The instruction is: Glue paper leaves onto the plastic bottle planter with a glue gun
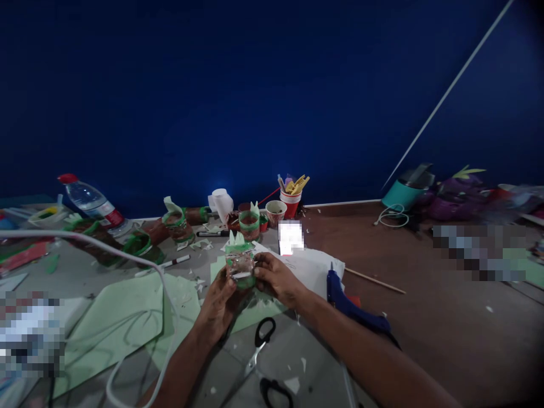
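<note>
Between my two hands is a small clear cup-like container [241, 262] with green bands at its rim and base and pale green pointed pieces sticking up from the top. My left hand [220, 301] is closed round its lower left side. On the right side, the fingers of my right hand [276, 276] press against it. Below my hands lie scissors [255, 358] with black handles, their blades pointing down to the left. A blue glue gun [357, 311] rests to the right of my right forearm.
Similar green-rimmed containers [176, 224] stand or lie to the left and behind. A plastic bottle [96, 204] leans at far left. Pale green paper sheets [123, 317], scraps and a white cable [170, 294] cover the left side. A red cup [291, 203] with tools stands near the blue wall.
</note>
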A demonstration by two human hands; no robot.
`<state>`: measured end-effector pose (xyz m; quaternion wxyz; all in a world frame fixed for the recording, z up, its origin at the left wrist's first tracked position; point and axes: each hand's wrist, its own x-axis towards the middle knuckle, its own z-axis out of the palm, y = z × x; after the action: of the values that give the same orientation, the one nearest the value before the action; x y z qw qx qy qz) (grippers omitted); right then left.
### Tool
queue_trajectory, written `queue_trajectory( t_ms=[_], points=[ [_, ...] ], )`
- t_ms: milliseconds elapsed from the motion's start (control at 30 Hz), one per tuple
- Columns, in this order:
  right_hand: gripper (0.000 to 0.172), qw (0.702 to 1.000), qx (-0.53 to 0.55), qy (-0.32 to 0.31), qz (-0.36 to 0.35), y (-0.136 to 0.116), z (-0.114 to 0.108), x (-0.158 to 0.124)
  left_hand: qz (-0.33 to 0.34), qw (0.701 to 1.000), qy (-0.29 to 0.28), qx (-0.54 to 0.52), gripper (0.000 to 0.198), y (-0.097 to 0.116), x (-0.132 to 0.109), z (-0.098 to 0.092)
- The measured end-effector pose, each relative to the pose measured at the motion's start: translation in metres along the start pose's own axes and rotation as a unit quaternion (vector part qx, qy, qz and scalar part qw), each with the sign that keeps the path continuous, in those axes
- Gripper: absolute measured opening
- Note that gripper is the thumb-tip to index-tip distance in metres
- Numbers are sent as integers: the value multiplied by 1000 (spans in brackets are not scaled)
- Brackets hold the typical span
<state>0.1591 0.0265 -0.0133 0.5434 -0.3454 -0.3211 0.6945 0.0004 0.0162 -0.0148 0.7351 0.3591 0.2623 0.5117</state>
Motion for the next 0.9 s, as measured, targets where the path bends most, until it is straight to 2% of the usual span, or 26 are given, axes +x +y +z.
queue_trajectory(
  t_ms=[167, 300, 467, 667, 900],
  points=[
    [41, 998, 58, -13, 15, -4, 0, -3, -10, 1000, 6, -8, 42, 4, 0, 3],
    [41, 998, 61, -25, 14, -6, 1, -6, -7, 1000, 14, 0, 44, 6, -1, 6],
    [41, 1000, -17, 1, -26, -5, 5, -8, -9, 999, 27, 33, 48, 4, -1, 3],
    [43, 988, -123, 34, -83, -2, 8, -10, 7, 998, 54, 35, 57, -2, 1, 2],
    [51, 973, -201, 59, -101, 11, 7, -9, 35, 995, 57, 73, 61, -11, 3, -10]
  ],
)
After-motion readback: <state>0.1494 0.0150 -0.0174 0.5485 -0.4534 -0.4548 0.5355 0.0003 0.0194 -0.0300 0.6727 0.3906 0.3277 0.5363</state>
